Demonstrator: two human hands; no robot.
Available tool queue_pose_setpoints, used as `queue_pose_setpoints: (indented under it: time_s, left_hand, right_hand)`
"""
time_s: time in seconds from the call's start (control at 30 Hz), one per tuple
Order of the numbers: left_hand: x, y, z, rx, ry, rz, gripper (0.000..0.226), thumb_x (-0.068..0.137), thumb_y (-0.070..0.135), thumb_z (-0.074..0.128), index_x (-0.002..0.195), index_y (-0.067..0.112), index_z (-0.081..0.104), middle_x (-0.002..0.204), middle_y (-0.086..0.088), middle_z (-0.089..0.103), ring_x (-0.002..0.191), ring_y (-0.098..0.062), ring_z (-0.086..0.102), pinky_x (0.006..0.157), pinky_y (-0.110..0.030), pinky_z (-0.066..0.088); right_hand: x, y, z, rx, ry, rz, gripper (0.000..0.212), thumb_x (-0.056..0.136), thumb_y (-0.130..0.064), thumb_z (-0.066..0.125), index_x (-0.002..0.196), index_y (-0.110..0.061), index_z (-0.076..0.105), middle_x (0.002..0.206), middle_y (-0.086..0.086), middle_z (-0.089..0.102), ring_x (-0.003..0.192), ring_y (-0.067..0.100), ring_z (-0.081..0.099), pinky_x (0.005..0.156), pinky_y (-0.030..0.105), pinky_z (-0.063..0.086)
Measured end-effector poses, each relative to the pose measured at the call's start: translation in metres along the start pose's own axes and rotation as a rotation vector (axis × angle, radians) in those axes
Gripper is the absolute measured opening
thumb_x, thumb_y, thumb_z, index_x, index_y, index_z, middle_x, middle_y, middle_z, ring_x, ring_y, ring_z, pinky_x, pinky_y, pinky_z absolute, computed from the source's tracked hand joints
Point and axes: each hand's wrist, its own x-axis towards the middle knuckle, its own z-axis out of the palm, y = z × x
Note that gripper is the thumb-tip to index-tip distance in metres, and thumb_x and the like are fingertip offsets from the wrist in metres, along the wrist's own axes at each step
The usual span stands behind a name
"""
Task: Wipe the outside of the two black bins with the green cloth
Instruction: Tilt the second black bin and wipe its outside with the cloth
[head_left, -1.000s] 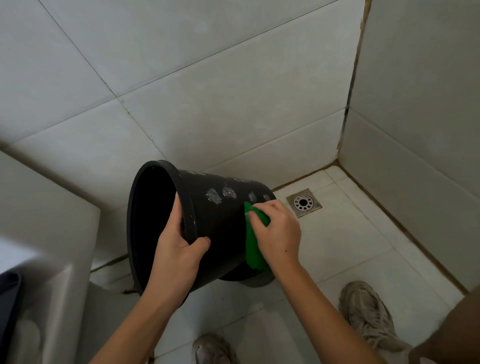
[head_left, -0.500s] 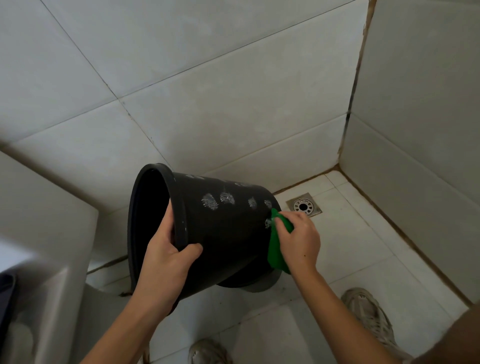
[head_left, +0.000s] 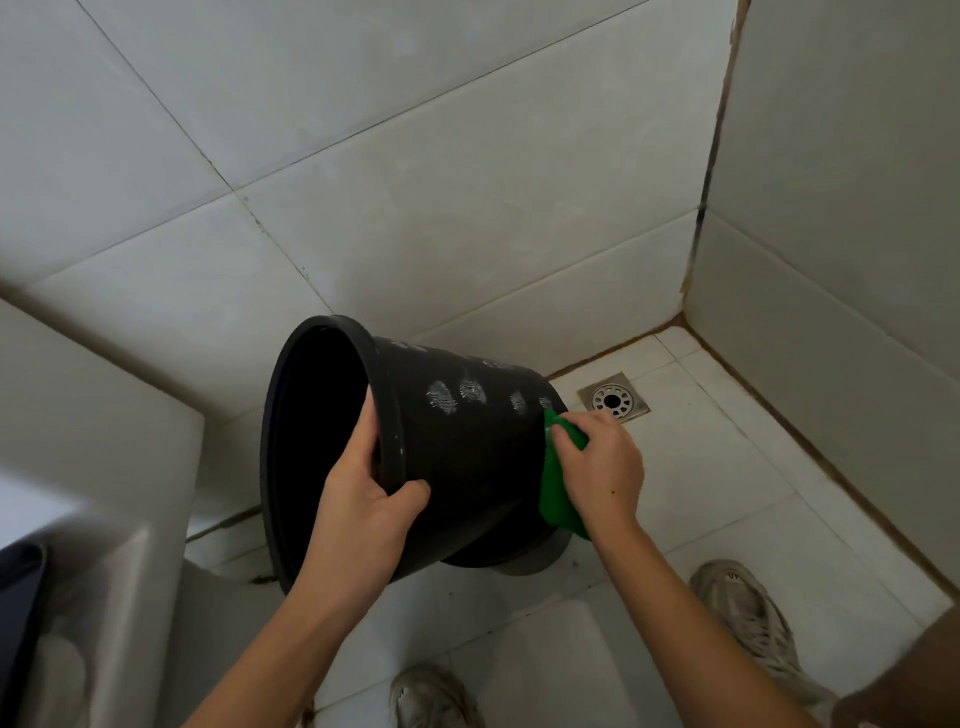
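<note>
Right hand (head_left: 597, 467) curled over the green cloth (head_left: 558, 499), pressing it flat against the black bin (head_left: 467, 467) down near the base, at about 3 o'clock of the wall. Left hand (head_left: 363, 514) clamped on the rim at 6 o'clock, fingers inside, thumb outside. Bin held off the floor, tipped sideways, mouth facing 9 o'clock, pale smudges up top. Probably light, stiff plastic, a bit slick, so rim looks like the best grip. Floor drain (head_left: 613, 401) just beyond, at 1 o'clock of the cloth; shoes (head_left: 748, 618) below.

bin (head_left: 467, 467) tilted between hands, cloth (head_left: 556, 493) at its base, drain (head_left: 613, 401) behind
</note>
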Motion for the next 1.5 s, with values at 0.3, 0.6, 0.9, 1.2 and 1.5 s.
queue_pose_setpoints:
  time_s: [0.3, 0.6, 0.9, 1.2, 1.5]
  left_hand:
    - [0.001, 0.000, -0.003, -0.004, 0.032, 0.017, 0.090, 0.084, -0.020, 0.052, 0.148, 0.040, 0.034, 0.112, 0.017, 0.069, 0.104, -0.005, 0.066, 0.087, -0.023, 0.056]
    - [0.000, -0.004, -0.008, -0.035, 0.025, 0.039, 0.081, 0.089, -0.008, 0.058, 0.149, 0.040, 0.030, 0.121, 0.020, 0.064, 0.113, -0.004, 0.062, 0.090, -0.021, 0.054]
    - [-0.012, -0.011, -0.009, 0.074, 0.003, 0.016, 0.046, 0.091, -0.005, 0.057, 0.111, 0.036, 0.058, 0.101, 0.025, 0.070, 0.097, 0.002, 0.066, 0.075, -0.011, 0.053]
    - [-0.013, -0.030, -0.014, 0.303, 0.009, 0.061, 0.049, 0.092, 0.001, 0.060, 0.129, 0.031, 0.047, 0.102, 0.035, 0.064, 0.092, 0.012, 0.062, 0.079, -0.005, 0.049]
    - [0.000, 0.000, -0.007, 0.077, 0.058, -0.029, 0.039, 0.093, 0.017, 0.057, 0.127, 0.035, 0.046, 0.102, 0.017, 0.068, 0.092, 0.008, 0.065, 0.066, -0.007, 0.051]
  right_hand:
    - [-0.011, -0.002, -0.006, 0.089, -0.035, -0.095, 0.022, 0.089, -0.022, 0.067, 0.108, -0.013, 0.072, 0.098, -0.004, 0.064, 0.083, 0.007, 0.052, 0.066, 0.009, 0.033]
    - [-0.019, 0.001, -0.009, 0.156, -0.064, -0.053, 0.021, 0.088, -0.021, 0.068, 0.108, -0.014, 0.072, 0.093, -0.012, 0.057, 0.084, 0.005, 0.053, 0.067, 0.007, 0.035]
    - [-0.022, 0.014, -0.014, 0.230, -0.002, 0.047, 0.022, 0.087, -0.019, 0.069, 0.108, -0.013, 0.071, 0.096, -0.009, 0.059, 0.084, 0.004, 0.054, 0.067, 0.007, 0.035]
    - [-0.025, 0.014, -0.010, 0.294, 0.059, 0.041, 0.020, 0.085, -0.015, 0.072, 0.105, -0.012, 0.073, 0.095, -0.004, 0.063, 0.084, 0.006, 0.056, 0.069, 0.008, 0.037]
    - [-0.041, 0.002, -0.003, 0.428, 0.091, -0.082, 0.016, 0.088, -0.012, 0.066, 0.104, -0.009, 0.070, 0.095, -0.007, 0.062, 0.090, -0.007, 0.058, 0.077, 0.002, 0.043]
